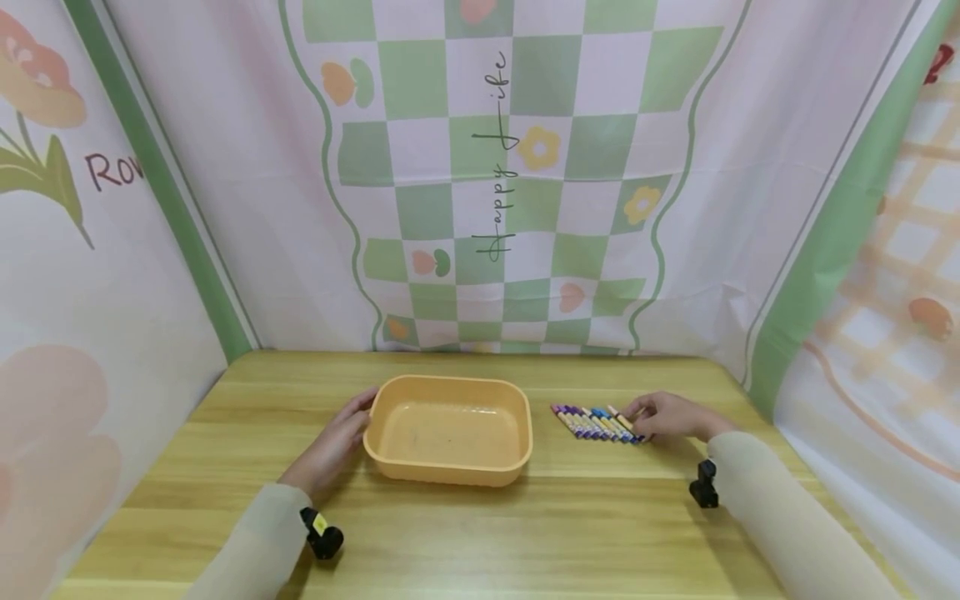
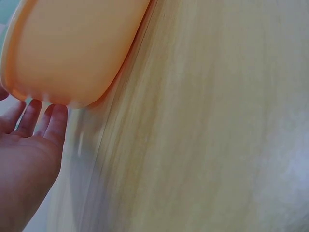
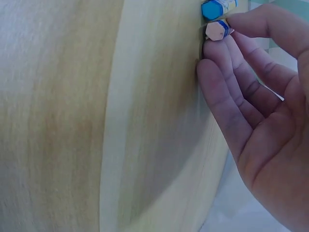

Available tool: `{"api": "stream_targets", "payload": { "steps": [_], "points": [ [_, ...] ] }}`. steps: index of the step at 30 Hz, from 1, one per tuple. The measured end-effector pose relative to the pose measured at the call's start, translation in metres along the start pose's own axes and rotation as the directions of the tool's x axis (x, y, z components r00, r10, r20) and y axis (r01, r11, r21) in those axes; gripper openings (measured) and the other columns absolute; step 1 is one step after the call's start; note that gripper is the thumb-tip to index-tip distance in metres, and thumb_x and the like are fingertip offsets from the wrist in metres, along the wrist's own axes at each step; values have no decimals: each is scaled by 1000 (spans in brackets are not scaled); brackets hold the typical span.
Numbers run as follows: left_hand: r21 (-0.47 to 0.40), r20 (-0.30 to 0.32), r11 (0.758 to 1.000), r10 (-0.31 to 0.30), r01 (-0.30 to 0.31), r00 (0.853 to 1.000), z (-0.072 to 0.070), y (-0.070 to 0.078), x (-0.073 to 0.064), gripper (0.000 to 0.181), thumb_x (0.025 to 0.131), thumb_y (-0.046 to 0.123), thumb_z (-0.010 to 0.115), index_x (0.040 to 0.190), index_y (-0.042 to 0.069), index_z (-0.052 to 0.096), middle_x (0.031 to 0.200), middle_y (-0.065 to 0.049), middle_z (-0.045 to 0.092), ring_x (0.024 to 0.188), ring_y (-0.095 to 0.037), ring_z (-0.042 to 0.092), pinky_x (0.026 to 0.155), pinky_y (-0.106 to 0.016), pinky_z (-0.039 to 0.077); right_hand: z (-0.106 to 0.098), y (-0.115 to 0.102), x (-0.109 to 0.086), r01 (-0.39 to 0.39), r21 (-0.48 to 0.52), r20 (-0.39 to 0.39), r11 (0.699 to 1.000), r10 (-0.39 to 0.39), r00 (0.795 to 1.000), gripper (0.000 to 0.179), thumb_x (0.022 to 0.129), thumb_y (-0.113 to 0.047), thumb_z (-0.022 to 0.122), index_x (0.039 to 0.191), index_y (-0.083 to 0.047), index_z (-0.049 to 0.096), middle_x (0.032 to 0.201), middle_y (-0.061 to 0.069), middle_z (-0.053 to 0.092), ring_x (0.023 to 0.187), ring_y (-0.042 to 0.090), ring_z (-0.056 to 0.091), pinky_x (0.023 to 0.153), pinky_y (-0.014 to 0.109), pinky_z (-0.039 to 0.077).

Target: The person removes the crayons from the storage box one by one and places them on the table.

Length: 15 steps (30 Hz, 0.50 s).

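Observation:
My left hand is at the left side of an orange plastic basin. In the left wrist view, the fingertips touch the outer wall of the basin, fingers nearly straight; the thumb is mostly out of frame. On the right, my right hand is at the right end of a row of crayons. Seen from the right wrist, thumb and fingers pinch a peach crayon with a six-sided end. Just beside it lies a blue crayon. The hand partly hides the row's right end.
Everything rests on a wood-grain table. A patterned curtain hangs behind the table's far edge, with more printed cloth at both sides. A black wrist camera sits at the left sleeve, another black camera at the right.

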State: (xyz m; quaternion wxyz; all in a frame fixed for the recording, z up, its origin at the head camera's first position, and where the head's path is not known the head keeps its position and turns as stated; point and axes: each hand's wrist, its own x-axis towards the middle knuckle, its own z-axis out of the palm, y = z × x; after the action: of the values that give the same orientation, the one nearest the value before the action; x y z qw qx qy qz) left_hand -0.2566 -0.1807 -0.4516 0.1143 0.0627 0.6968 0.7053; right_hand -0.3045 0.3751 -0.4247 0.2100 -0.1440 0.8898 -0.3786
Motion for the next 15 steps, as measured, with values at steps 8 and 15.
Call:
{"api": "stream_targets", "payload": {
  "steps": [8, 15],
  "points": [
    [5, 5, 1000, -2, 2, 1000, 0, 1, -1, 64, 101, 9, 39, 160, 6, 15, 165, -15, 16, 148, -32, 23, 119, -46, 23, 2, -1, -1, 14, -18, -2, 1000, -14, 1000, 40, 91, -12, 64, 124, 10, 60, 103, 9, 69, 89, 21, 63, 74, 32, 57],
    [15, -6, 1000, -21, 21, 1000, 0, 1, 0, 63, 101, 10, 40, 160, 8, 16, 165, -13, 17, 148, -31, 23, 119, -47, 24, 3, -4, -4, 27, -45, -56, 999, -30, 998, 36, 93, -12, 60, 122, 8, 61, 96, 9, 66, 84, 22, 60, 69, 32, 56]
  ]
}}
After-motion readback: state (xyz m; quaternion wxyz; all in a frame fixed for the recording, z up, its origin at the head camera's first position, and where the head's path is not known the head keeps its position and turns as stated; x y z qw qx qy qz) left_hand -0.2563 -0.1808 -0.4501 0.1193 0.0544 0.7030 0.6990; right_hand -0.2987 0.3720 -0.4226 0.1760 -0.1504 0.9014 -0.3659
